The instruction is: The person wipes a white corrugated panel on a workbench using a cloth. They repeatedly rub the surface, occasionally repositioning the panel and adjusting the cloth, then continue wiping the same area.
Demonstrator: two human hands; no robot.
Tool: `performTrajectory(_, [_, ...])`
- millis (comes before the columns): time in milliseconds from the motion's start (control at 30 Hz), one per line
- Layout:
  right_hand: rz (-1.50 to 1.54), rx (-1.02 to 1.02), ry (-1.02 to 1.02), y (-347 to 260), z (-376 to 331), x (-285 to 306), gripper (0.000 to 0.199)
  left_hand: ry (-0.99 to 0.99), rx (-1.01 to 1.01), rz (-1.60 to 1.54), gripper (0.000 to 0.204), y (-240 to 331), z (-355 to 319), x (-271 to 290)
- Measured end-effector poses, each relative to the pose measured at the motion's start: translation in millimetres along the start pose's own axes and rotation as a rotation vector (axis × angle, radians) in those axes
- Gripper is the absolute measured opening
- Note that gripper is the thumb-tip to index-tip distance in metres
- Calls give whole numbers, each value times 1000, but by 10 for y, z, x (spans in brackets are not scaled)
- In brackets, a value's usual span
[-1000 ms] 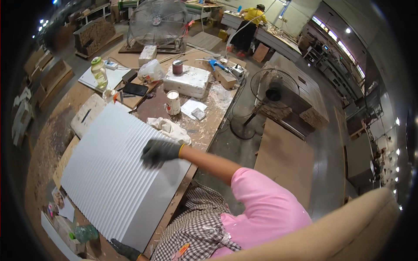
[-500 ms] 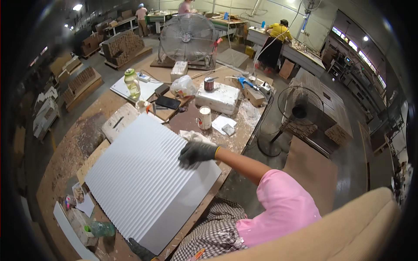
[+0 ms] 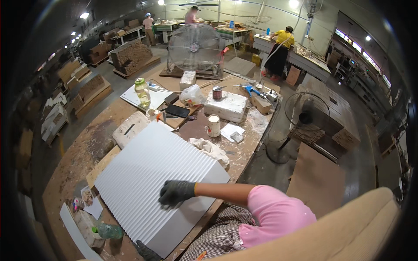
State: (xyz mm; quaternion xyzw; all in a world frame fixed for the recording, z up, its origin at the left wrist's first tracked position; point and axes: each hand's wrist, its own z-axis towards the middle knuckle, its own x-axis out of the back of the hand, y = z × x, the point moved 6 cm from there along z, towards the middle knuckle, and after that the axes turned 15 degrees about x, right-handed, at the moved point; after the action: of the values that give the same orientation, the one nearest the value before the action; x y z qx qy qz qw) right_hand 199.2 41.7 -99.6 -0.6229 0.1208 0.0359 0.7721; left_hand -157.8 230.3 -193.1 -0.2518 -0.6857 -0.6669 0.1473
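A white ribbed panel (image 3: 143,174) lies slanted across the worktable, with a smooth band along its near right side. On the ridges, close to that smooth band, rests my right hand (image 3: 177,193) in a dark grey glove. Its fingers are bent together against the surface, and whatever may be under them is hidden. My left hand (image 3: 147,252), gloved alike, holds the panel's near corner at the bottom of the view; only part of it shows. A crumpled white cloth (image 3: 211,152) lies by the panel's far right edge.
On the worktable (image 3: 80,150) stand a white tin (image 3: 213,125), a foam block (image 3: 225,106) bearing a dark can (image 3: 217,92), a drink bottle (image 3: 142,92) and a phone (image 3: 177,111). A green bottle (image 3: 109,231) lies left. Fans (image 3: 194,47) and co-workers (image 3: 281,50) are beyond.
My right hand has slid over the panel, nearer to me and slightly left, uncovering the cloth. My left hand stays at the near corner. The whole view has shifted slightly.
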Motion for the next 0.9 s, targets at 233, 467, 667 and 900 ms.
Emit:
performTrajectory(233, [-1060, 591, -274, -727, 555, -1108, 15, 50, 25, 47, 50, -285, -100, 223])
performTrajectory(467, [-1026, 638, -252, -355, 1047, -2066, 14, 448, -208, 413, 37, 310, -439, 276])
performTrajectory(667, [-862, 420, -404, -584, 858, -1617, 15, 257, -112, 300, 48, 95, -485, 239])
performTrajectory(900, [-1085, 533, -333, -197, 1257, -2415, 22, -1, 197, -8, 50, 491, -448, 277])
